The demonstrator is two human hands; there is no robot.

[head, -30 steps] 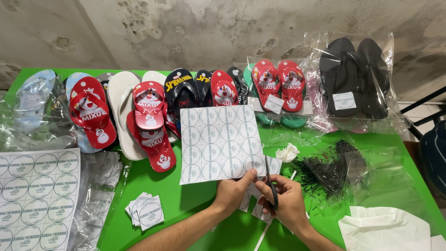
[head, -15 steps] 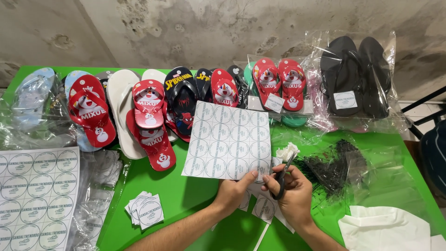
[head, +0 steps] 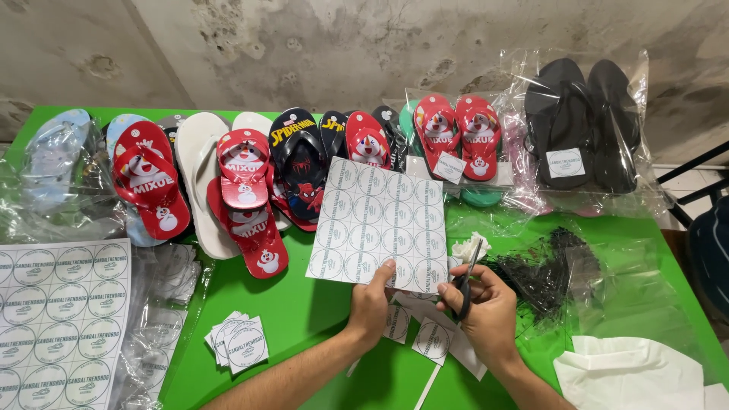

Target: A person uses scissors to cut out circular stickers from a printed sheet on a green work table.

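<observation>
Green table [head: 304,311] under stained concrete wall [head: 304,45]; hands grip label sheet [head: 377,224] and scissors [head: 465,282].

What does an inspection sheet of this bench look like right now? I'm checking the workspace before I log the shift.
Surface: green table, mostly covered.
Job's things: label sheet held up by the left hand; scissors in the right hand.
Clutter: cut labels stacked at left; a second label sheet; loose cut pieces under the hands; black ties in clear plastic; white cloth.
Hands: both bare, both occupied.
Cables: nothing seen.
Surroundings: row of flip-flops and bagged black sandals along a stained wall.
</observation>
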